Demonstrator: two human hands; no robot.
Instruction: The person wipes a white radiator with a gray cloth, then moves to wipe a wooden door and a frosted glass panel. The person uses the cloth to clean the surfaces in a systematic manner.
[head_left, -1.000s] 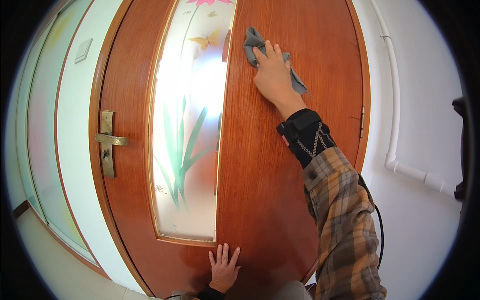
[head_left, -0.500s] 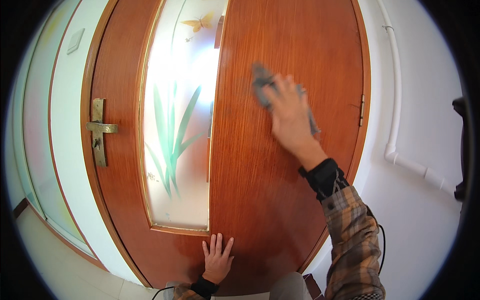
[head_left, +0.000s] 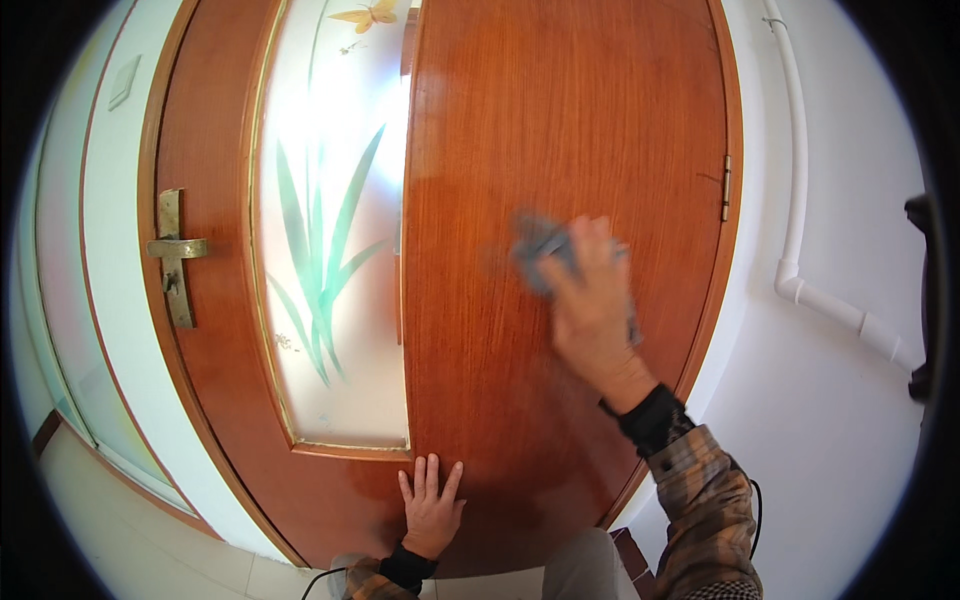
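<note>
In front of me stands a reddish-brown wooden door [head_left: 500,110] with a tall frosted glass panel [head_left: 320,400] showing green leaves and a butterfly. My right hand [head_left: 592,305] presses a crumpled grey-blue cloth [head_left: 545,250] against the wood right of the glass. The cloth is bunched under the fingers, and both are blurred by motion. Lower down, my left hand [head_left: 432,510] lies flat on the door just below the glass panel's bottom corner, its fingers spread and nothing in it.
A worn brass lever handle [head_left: 178,248] sits on the door's left side, a hinge [head_left: 727,188] on its right. White pipe [head_left: 790,180] runs down the right wall. Left of the frame is a light switch [head_left: 124,82]. My knee [head_left: 585,565] is close to the door's foot.
My right hand has moved the cloth down the door. The view has shifted slightly, so the door sits a little further left. My left hand keeps its place on the wood.
</note>
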